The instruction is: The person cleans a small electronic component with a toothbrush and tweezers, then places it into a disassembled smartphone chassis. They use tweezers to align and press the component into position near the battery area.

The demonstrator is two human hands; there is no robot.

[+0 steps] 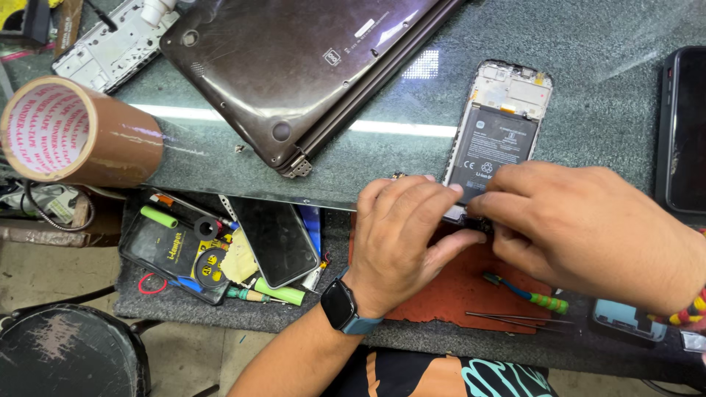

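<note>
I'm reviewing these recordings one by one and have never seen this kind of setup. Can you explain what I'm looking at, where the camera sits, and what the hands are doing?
There is no machine here: a person works with two bare hands, filmed by one camera worn on their head, looking down at a workbench.

The left hand, with a smartwatch on its wrist, and the right hand meet at the bottom edge of an opened phone, whose back is off so the dark battery shows. Their fingers pinch or press there; what exactly they grip is hidden.

Around them lie a closed dark laptop, a roll of brown tape, a red mat, a green-handled screwdriver, tweezers, and a tray of small tools.
</note>
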